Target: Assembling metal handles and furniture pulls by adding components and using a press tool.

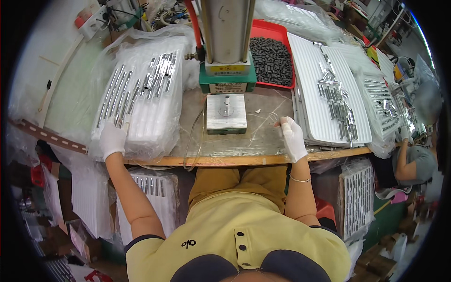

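Observation:
My left hand (113, 139), in a white glove, is at the near end of a foam tray (149, 123) on the left. Its fingers and thumb close around the lower ends of shiny metal tubes (123, 104) lying there. My right hand (293, 140), gloved with fingertips showing, hovers above the bench near its front edge. Those fingers are curled together; whatever they may hold is too small to see. Between the hands stands a press (228, 70) with a metal block (226, 115) under it. A short upright metal pin (227, 100) rises from the block.
A red tray (292, 51) of small dark plugs (272, 61) sits behind the press. On the right, short metal tubes (334, 96) lie on a ribbed white foam sheet (307, 70). A thin hose (193, 141) loops over the bench edge (225, 161). Another person (416, 160) works at far right.

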`<state>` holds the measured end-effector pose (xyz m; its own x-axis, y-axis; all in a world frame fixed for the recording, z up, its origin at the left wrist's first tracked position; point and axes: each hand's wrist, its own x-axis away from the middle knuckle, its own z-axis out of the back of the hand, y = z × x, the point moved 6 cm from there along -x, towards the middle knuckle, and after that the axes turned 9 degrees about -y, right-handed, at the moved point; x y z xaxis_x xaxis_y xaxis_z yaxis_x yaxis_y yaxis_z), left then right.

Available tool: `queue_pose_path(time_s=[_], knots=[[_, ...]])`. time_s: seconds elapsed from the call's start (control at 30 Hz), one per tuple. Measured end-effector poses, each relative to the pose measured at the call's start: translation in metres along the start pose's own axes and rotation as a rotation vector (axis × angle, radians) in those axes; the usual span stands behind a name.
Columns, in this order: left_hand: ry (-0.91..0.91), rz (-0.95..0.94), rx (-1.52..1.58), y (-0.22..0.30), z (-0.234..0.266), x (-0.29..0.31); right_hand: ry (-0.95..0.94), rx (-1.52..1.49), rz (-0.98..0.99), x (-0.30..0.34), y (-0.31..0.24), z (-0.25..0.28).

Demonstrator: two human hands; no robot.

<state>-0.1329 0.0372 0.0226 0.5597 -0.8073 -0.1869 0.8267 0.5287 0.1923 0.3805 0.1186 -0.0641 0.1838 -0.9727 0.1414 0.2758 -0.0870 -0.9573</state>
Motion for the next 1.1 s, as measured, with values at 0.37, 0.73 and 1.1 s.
queue_pose_path(time_s=[0.37,0.73,1.1], knots=[[-0.087,0.081,-0.031,-0.005,-0.008,-0.017,0.361,0.648,0.042,-0.098,-0.036,0.016],[-0.267,-0.397,0.921,0.083,0.022,0.061,0.108,1.08,-0.286,-0.201,-0.011,0.008],[-0.538,-0.417,1.157,0.235,-0.098,0.121,-0.076,0.445,0.391,-0.018,-0.086,-0.016]])
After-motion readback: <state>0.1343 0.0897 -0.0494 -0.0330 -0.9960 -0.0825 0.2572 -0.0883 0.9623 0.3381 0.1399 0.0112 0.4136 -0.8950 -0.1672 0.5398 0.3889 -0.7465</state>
